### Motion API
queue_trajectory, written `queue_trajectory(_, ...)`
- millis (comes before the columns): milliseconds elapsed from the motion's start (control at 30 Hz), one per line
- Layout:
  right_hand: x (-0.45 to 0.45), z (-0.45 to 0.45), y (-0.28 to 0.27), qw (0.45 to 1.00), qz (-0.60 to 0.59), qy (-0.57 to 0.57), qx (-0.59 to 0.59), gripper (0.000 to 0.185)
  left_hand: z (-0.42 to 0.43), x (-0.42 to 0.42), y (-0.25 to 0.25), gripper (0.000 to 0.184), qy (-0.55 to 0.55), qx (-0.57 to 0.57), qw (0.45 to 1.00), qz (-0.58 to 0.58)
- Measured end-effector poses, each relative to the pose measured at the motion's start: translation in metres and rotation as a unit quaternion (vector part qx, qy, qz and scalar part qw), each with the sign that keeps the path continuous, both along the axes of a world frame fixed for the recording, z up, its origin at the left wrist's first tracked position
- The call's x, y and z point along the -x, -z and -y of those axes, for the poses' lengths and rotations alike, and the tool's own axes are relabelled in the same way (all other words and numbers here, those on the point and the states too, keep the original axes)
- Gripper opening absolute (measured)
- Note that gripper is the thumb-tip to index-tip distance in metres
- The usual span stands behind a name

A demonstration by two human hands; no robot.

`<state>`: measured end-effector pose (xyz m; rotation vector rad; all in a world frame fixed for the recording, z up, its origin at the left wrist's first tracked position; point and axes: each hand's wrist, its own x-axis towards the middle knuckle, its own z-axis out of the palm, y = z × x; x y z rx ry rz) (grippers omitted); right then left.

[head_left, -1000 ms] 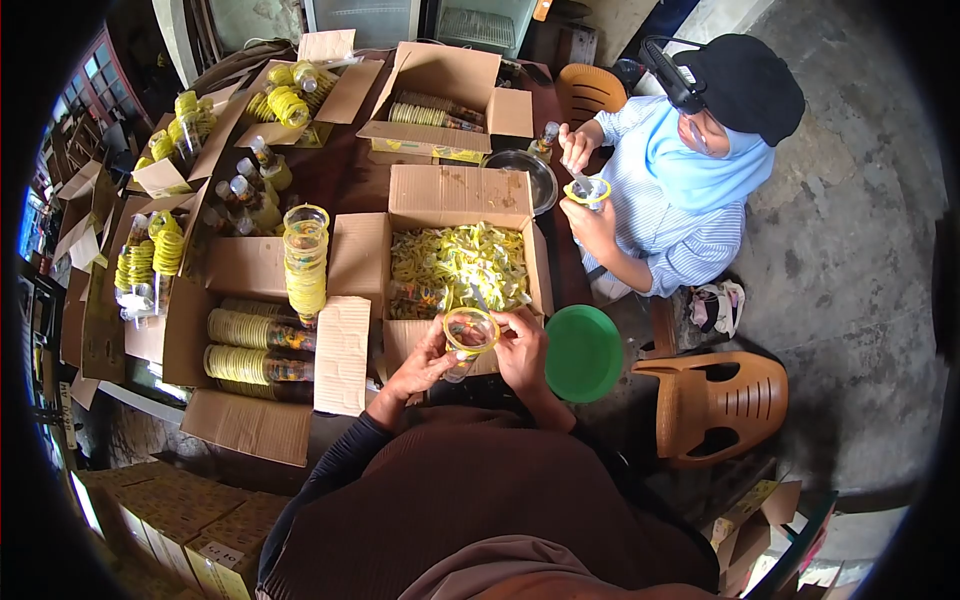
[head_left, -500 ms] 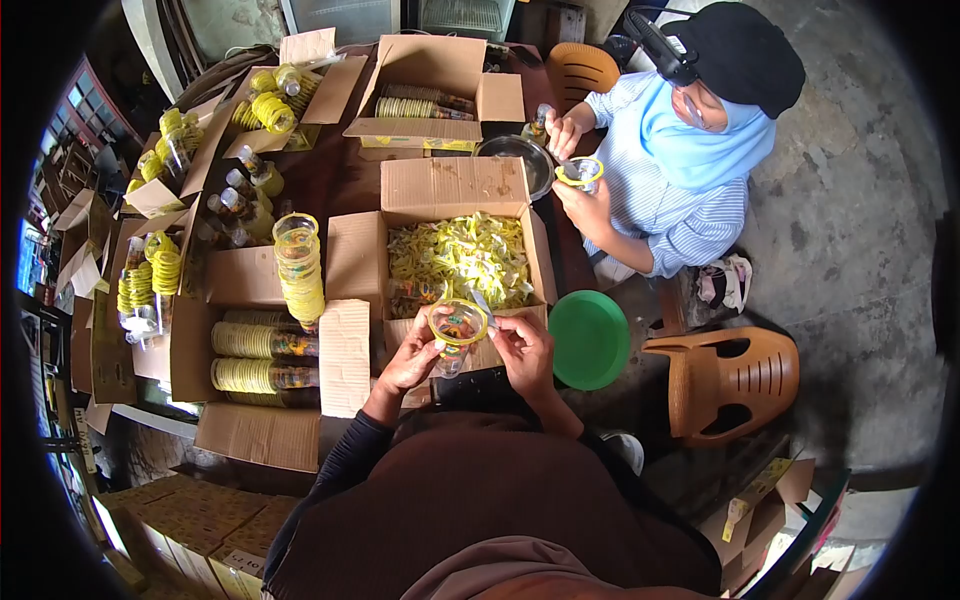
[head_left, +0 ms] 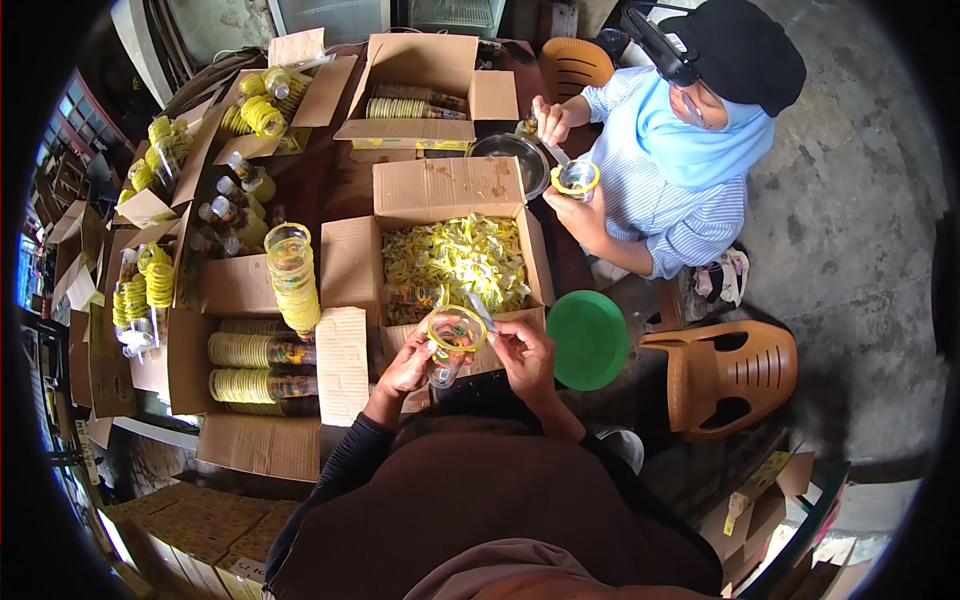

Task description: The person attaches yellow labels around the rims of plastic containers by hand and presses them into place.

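My left hand (head_left: 405, 366) is wrapped round a clear plastic cup (head_left: 452, 350) with a yellow rim and printed sides, tilted so its mouth faces up. My right hand (head_left: 524, 352) pinches a small knife (head_left: 482, 312), its flat grey blade lying against the right side of the cup's rim. Just beyond both hands, an open cardboard box (head_left: 448, 188) is filled with yellow and whitish strips (head_left: 460, 258). A tall stack of yellow-rimmed cups (head_left: 292, 280) stands left of that box.
At left, an open carton (head_left: 258, 440) holds rows of stacked cups; more cartons and cups lie behind it. A green basin (head_left: 588, 340) and orange chair (head_left: 722, 378) are at right. Across, a person (head_left: 660, 180) holds another cup (head_left: 576, 180) and a blade. A dark bowl (head_left: 510, 147) sits nearby.
My view has shifted slightly. The cup in my left hand has tipped a little, and the knife stays at its rim. The other person's tool hand has lifted slightly away from their cup.
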<state>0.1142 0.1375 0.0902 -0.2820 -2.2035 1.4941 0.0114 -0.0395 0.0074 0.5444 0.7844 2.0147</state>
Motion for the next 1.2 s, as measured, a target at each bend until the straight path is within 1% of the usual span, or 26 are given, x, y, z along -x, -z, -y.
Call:
queue_trajectory(33, 0.0, 0.001, 0.002, 1.0, -0.004, -0.004, -0.024, 0.012, 0.0, 0.001, 0.002, 0.068, 0.015, -0.005, 1.0, -0.002)
queue_trajectory(100, 0.002, 0.002, 0.006, 1.0, -0.002, 0.002, -0.027, 0.013, -0.002, 0.001, 0.001, 0.07, 0.033, -0.011, 0.999, -0.002)
queue_trajectory(167, 0.003, -0.001, 0.017, 1.0, -0.003, 0.008, -0.022, 0.016, -0.004, 0.0, -0.008, 0.072, 0.038, 0.028, 0.999, 0.016)
queue_trajectory(200, 0.002, -0.001, 0.02, 1.0, -0.003, 0.01, -0.021, 0.016, -0.004, 0.0, -0.009, 0.072, 0.04, 0.03, 0.999, 0.017)
queue_trajectory(267, 0.002, -0.004, 0.021, 0.999, 0.001, 0.029, 0.019, 0.016, -0.004, 0.002, -0.009, 0.064, 0.036, 0.0, 0.999, -0.011)
queue_trajectory(300, 0.001, -0.005, 0.021, 0.999, 0.005, 0.039, 0.028, 0.016, -0.003, 0.005, -0.01, 0.064, 0.037, 0.001, 0.999, -0.01)
queue_trajectory(367, 0.001, -0.008, 0.021, 0.999, 0.008, 0.048, 0.015, 0.016, -0.002, 0.009, -0.013, 0.055, -0.004, 0.085, 0.991, -0.104)
queue_trajectory(400, 0.0, -0.01, 0.021, 0.998, 0.01, 0.055, 0.001, 0.015, -0.003, 0.009, -0.014, 0.055, -0.004, 0.084, 0.991, -0.103)
queue_trajectory(433, 0.0, -0.01, 0.02, 0.998, 0.011, 0.054, -0.001, 0.015, -0.004, 0.01, -0.016, 0.054, -0.051, 0.134, 0.973, -0.18)
queue_trajectory(467, 0.0, -0.011, 0.019, 0.997, 0.009, 0.062, -0.044, 0.016, -0.005, 0.011, -0.019, 0.054, -0.097, 0.182, 0.944, -0.256)
queue_trajectory(500, 0.0, -0.012, 0.017, 0.994, 0.006, 0.069, -0.086, 0.017, -0.006, 0.013, -0.024, 0.055, -0.128, 0.209, 0.922, -0.299)
queue_trajectory(533, 0.001, -0.012, 0.014, 0.994, 0.006, 0.068, -0.088, 0.017, -0.005, 0.015, -0.031, 0.055, -0.13, 0.208, 0.922, -0.299)
queue_trajectory(600, 0.001, -0.011, 0.008, 0.964, -0.039, 0.054, -0.257, 0.022, -0.005, 0.016, -0.043, 0.056, -0.174, 0.263, 0.848, -0.426)
queue_trajectory(633, 0.001, -0.01, 0.007, 0.964, -0.039, 0.053, -0.258, 0.022, -0.005, 0.017, -0.042, 0.056, -0.175, 0.263, 0.848, -0.425)
queue_trajectory(700, -0.001, -0.007, 0.006, 0.943, -0.03, 0.029, -0.331, 0.027, -0.006, 0.017, -0.04, 0.056, -0.202, 0.3, 0.785, -0.503)
queue_trajectory(733, -0.001, -0.006, 0.006, 0.943, -0.03, 0.028, -0.331, 0.027, -0.005, 0.016, -0.041, 0.056, -0.203, 0.301, 0.785, -0.502)
queue_trajectory(800, 0.001, -0.005, 0.006, 0.916, -0.043, 0.024, -0.397, 0.028, -0.006, 0.015, -0.044, 0.057, -0.178, 0.326, 0.784, -0.497)
queue_trajectory(833, 0.002, -0.006, 0.005, 0.916, -0.042, 0.024, -0.397, 0.028, -0.006, 0.014, -0.044, 0.057, -0.177, 0.326, 0.785, -0.496)
queue_trajectory(900, 0.007, -0.007, 0.003, 0.903, -0.043, 0.03, -0.427, 0.028, -0.006, 0.013, -0.043, 0.055, -0.195, 0.341, 0.749, -0.534)
queue_trajectory(1033, 0.009, -0.004, 0.009, 0.902, -0.05, 0.02, -0.429, 0.026, -0.003, 0.014, -0.044, 0.055, -0.187, 0.343, 0.762, -0.517)
queue_trajectory(1100, 0.011, -0.002, 0.011, 0.953, -0.031, 0.025, -0.302, 0.022, -0.003, 0.016, -0.044, 0.054, -0.193, 0.286, 0.797, -0.496)
queue_trajectory(1133, 0.012, -0.005, 0.013, 0.952, -0.033, 0.02, -0.303, 0.022, -0.002, 0.015, -0.043, 0.054, -0.197, 0.287, 0.796, -0.495)
queue_trajectory(1200, 0.014, -0.013, 0.017, 0.991, -0.005, 0.044, -0.124, 0.019, 0.002, 0.014, -0.036, 0.055, -0.156, 0.291, 0.866, -0.376)
